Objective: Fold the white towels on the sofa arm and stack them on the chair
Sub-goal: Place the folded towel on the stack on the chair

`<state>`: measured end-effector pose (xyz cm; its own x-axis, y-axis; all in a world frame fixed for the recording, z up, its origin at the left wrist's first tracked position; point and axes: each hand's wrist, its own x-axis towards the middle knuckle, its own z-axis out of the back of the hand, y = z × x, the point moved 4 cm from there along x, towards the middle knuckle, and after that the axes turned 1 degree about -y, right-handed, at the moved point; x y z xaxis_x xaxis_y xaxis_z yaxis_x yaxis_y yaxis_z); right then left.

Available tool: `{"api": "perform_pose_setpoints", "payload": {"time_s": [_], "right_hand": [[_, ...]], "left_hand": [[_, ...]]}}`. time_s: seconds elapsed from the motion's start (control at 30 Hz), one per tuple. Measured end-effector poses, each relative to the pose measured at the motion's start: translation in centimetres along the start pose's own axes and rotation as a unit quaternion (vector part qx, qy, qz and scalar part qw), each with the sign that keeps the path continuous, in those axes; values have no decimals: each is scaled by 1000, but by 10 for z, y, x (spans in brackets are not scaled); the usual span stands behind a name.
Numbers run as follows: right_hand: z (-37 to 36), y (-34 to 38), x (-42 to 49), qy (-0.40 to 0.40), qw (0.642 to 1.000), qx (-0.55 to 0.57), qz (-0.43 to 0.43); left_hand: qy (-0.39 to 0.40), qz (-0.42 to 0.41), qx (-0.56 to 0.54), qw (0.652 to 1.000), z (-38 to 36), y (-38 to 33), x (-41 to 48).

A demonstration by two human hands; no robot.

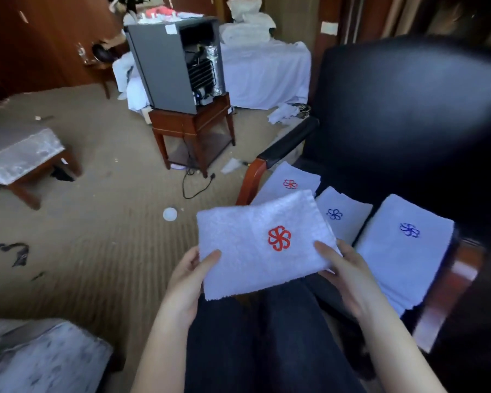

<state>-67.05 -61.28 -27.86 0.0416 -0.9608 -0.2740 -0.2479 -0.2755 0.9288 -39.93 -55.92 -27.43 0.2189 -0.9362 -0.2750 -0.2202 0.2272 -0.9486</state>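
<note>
Just in front of the chair (408, 109) seat, a folded white towel (247, 251) is held flat, red emblem up. Its long axis runs left to right, with the far right corner nearest the chair. Left hand (187, 279) and right hand (349, 276) grip its near corners, fingers holding it with thumbs on top. Three more folded towels (340, 214) lie on the seat.

Hotel guest room, messy, mid-housekeeping look. There is a bed (267, 75) with white sheets and piled linen, a mini fridge (159, 66) turned back-out on a wooden stand (193, 123), beige carpet (97, 236) with litter, and dark wood wall panels (40, 38). A black armchair (394, 109) carries white folded towels (406, 251) with matching embroidered emblems, hotel-style.
</note>
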Motion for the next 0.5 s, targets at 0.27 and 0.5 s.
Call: {"api": "perform_pose_setpoints", "payload": {"time_s": [0.27, 0.5], "right_hand": [[24, 32, 87, -33, 997, -66, 22], [33, 63, 212, -45, 988, -141, 38]], "left_hand": [[13, 15, 10, 1000, -38, 6, 87], [8, 33, 30, 999, -77, 7, 186]]}}
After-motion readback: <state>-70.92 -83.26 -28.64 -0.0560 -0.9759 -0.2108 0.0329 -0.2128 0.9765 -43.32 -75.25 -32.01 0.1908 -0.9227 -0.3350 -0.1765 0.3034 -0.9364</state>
